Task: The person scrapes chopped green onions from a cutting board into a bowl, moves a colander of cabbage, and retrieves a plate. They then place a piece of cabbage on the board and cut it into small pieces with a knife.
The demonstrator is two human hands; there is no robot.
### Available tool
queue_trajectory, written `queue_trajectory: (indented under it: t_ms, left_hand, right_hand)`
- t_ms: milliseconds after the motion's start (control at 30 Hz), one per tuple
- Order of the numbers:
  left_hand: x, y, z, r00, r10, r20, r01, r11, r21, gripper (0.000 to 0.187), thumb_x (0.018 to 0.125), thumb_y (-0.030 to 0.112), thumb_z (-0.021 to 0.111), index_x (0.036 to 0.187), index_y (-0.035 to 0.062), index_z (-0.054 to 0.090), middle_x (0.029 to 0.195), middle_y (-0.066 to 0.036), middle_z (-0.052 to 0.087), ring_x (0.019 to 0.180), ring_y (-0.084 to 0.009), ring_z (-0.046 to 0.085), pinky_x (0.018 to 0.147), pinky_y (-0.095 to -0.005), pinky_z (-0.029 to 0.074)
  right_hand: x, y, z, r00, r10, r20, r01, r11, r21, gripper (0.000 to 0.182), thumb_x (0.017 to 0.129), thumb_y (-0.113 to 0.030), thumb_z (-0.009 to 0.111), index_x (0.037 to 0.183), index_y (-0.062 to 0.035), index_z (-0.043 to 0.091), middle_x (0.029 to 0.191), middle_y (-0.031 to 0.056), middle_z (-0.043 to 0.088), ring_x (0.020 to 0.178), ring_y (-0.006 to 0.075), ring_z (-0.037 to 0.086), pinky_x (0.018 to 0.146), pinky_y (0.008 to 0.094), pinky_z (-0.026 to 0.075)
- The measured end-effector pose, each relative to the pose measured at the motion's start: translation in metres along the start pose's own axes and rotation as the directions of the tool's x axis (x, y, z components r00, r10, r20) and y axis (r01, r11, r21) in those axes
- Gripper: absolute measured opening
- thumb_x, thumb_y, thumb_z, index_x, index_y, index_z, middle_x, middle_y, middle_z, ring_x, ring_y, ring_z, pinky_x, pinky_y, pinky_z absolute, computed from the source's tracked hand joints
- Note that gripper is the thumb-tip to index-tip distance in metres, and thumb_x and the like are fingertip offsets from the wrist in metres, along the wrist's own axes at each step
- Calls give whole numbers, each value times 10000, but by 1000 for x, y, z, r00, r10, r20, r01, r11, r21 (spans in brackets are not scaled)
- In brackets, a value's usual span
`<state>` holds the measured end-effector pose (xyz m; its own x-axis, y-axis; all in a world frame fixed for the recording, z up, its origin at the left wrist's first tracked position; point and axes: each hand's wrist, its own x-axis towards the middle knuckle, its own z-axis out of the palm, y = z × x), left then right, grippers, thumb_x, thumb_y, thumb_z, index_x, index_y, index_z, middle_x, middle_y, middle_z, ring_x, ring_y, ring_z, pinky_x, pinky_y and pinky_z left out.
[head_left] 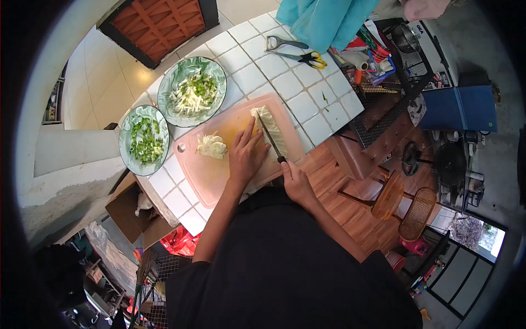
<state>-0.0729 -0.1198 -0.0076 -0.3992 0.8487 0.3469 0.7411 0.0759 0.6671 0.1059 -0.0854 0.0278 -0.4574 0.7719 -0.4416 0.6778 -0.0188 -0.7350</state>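
A pink cutting board lies on the white tiled counter. My right hand is wrapped round the black handle of a knife. The blade lies along the left side of a pale cabbage piece near the board's right end. My left hand rests on the board with its fingers stretched out, fingertips right by the blade and the cabbage. To its left sits a small heap of cut cabbage.
Behind the board stands a green-patterned bowl of shredded cabbage and chopped greens. A second bowl holds chopped greens. A peeler, yellow-handled scissors and a teal cloth lie at the counter's far side.
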Motion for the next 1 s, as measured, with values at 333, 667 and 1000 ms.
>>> queue_trajectory:
  t_ms: [333,667,1000]
  left_hand:
    - [2,-3,3,999,-14,41,14,1000,7,357,771,218,801,1067,47,696,1394,-68,596,1032,-307,594,913,-374,494]
    - [-1,-7,4,992,-88,91,92,995,-40,381,780,214,795,1119,69,699,1362,-56,621,1041,-299,591,935,-378,490]
    - [0,-6,5,984,-133,121,127,990,54,410,781,249,794,1160,125,697,1407,17,592,1064,-293,577,943,-402,457]
  right_hand:
    - [12,-17,1,999,38,22,-39,998,43,457,1059,-359,374,959,41,572,934,337,614,951,528,567,770,561,438]
    - [24,-28,-2,999,28,23,-25,995,-97,482,1055,-367,376,976,57,593,904,335,634,914,532,587,773,578,448]
    - [9,-7,-15,1000,15,-27,-18,990,-137,466,1041,-367,402,995,38,627,929,331,636,927,525,591,801,574,463]
